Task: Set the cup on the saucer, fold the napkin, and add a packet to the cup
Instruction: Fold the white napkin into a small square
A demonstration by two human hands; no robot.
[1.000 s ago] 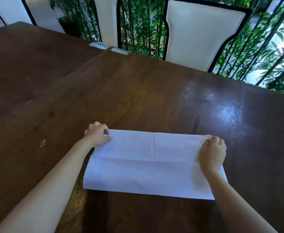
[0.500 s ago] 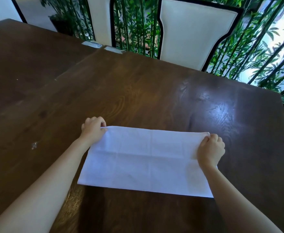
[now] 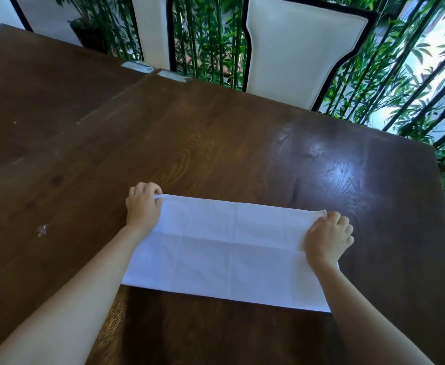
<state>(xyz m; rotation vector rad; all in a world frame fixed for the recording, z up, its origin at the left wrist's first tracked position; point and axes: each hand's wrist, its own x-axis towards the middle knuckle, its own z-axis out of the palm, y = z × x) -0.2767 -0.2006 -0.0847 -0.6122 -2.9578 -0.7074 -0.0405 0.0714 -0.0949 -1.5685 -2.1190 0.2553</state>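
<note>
A white cloth napkin (image 3: 232, 248) lies flat on the dark wooden table (image 3: 216, 143) as a wide rectangle with crease lines across it. My left hand (image 3: 143, 206) pinches its far left corner. My right hand (image 3: 328, 239) pinches its far right corner, and that wrist lies over the napkin's right end. No cup, saucer or packet is in view.
A white chair back with black trim (image 3: 300, 51) stands at the table's far edge. Green bamboo plants (image 3: 208, 35) fill the space behind it. A second table section (image 3: 31, 83) adjoins on the left. The table's right edge (image 3: 442, 206) runs close to my right hand.
Both hands have kept hold of the napkin's far corners. The napkin has stayed flat, and only the camera view has shifted slightly.
</note>
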